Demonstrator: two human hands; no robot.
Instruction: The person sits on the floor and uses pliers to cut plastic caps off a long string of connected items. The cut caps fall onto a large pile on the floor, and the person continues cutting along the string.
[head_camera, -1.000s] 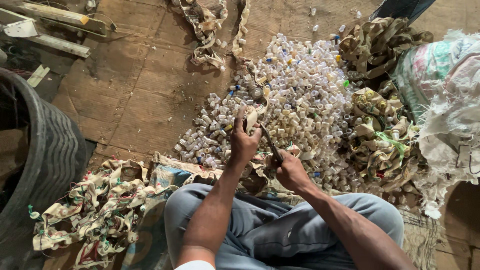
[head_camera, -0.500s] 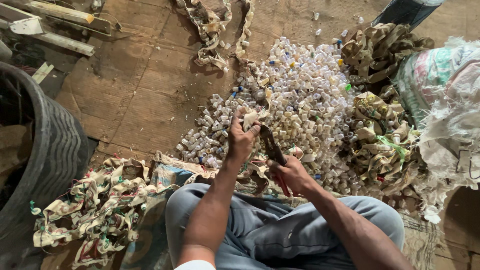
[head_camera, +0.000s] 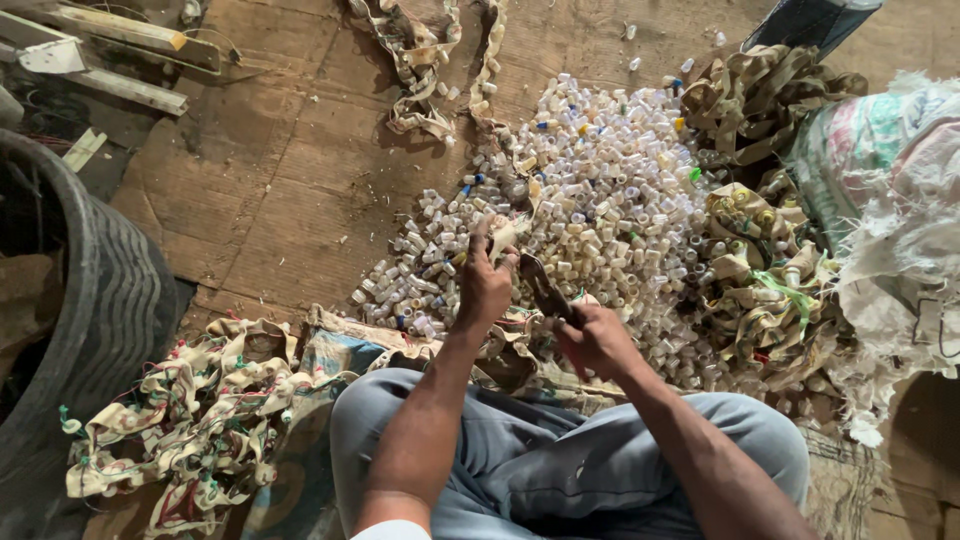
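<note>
the left hand (head_camera: 487, 283) is raised just above the near edge of the heap of small plastic caps (head_camera: 590, 190), its fingers closed in a pinch around a small pale cap piece (head_camera: 508, 233). that piece sticks out past the fingertips, pointing up and to the right in the head view, away from the person and over the heap.

the right hand (head_camera: 598, 340) sits lower and to the right, just beside the left one, fist wrapped around the handle of a dark cutting tool (head_camera: 545, 287). the tool's long axis runs on a diagonal, from the fist up and to the left, and its tip ends close under the pale piece; whether it touches the piece cannot be told. whether it has one blade or two also cannot be told.

both forearms reach out over the person's knees in grey trousers (head_camera: 560, 460). the heap spreads across the brown floor boards (head_camera: 280, 180) ahead. strips of crumpled tan material lie in a bundle (head_camera: 190, 420) at the lower left and in a pile (head_camera: 760, 260) to the right of the heap. a white woven sack (head_camera: 900, 220) stands at the far right, and a dark tyre (head_camera: 90, 290) at the left.
</note>
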